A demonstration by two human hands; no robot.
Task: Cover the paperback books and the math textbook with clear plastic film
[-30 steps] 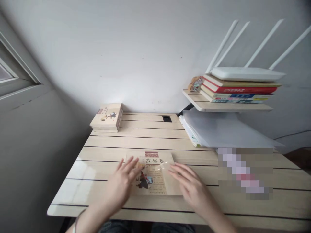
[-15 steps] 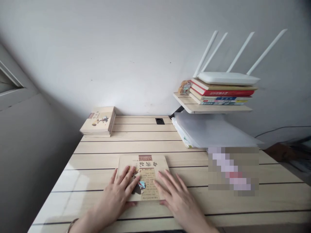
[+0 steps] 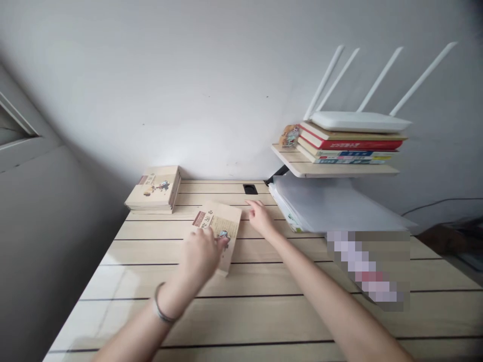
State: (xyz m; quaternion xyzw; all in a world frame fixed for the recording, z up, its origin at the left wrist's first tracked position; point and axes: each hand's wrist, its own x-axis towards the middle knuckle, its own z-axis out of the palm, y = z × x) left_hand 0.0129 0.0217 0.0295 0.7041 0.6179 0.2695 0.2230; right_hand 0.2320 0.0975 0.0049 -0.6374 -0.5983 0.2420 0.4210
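A cream paperback book (image 3: pixel 226 256) with dark characters and a coloured figure on its cover is turned at an angle, over the middle of the desk. My left hand (image 3: pixel 202 251) grips its left side, thumb across the cover; the other fingers are partly hidden. Just off the book's right edge is my right hand (image 3: pixel 259 217), holding nothing, one finger stretched toward the left and the others bent. Whether the book touches the desk is unclear. At the desk's far left corner sits a stack of similar books (image 3: pixel 154 191).
A slatted wooden desk (image 3: pixel 151 281) meets the wall behind. To the right, a raised shelf (image 3: pixel 302 166) carries several books (image 3: pixel 350 143) and a white router (image 3: pixel 358 120). Papers in a clear sleeve (image 3: pixel 324 201) lie beneath it. A pixelated item (image 3: pixel 362 266) is nearer.
The book has moved away from me toward the far side and turned clockwise. My left hand has gone from lying flat to gripping it; my right hand has come off it and reached forward.
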